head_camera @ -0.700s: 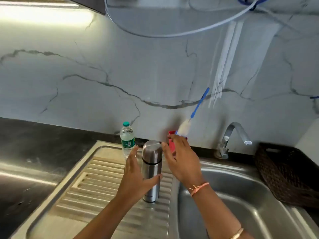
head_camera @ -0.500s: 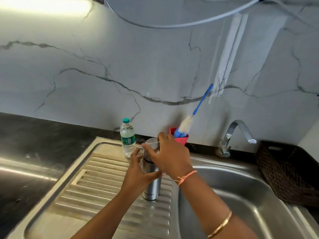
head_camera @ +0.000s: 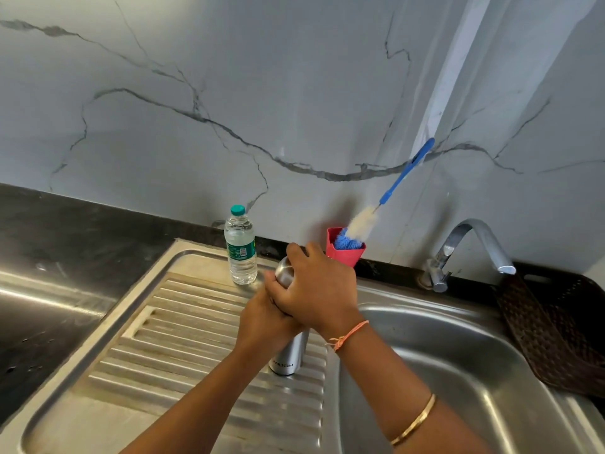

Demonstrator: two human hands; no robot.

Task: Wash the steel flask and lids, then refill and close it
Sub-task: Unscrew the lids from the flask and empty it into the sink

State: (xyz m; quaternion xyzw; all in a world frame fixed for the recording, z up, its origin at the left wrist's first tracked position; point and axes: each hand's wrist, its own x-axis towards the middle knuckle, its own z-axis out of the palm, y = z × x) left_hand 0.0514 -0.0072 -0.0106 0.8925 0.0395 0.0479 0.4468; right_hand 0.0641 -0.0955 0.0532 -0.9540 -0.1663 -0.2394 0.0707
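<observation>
Both forearms reach in from the bottom edge and meet at centre. Left hand grips the flask body, fingers curled round it. Right hand sits above, overlapping the left, fingers curled over the flask top.

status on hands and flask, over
Left hand grips steel flask body. Right hand wraps its lid. Flask upright on drainboard, lid on. Water bottle behind, clear of it.

Flask upright on drainboard, near its right edge, beside basin. Bottle behind flask, to its left. Cup behind flask, brush standing in it, leaning on wall. Tap behind basin. Basket right of basin. Counter left of drainboard.
</observation>
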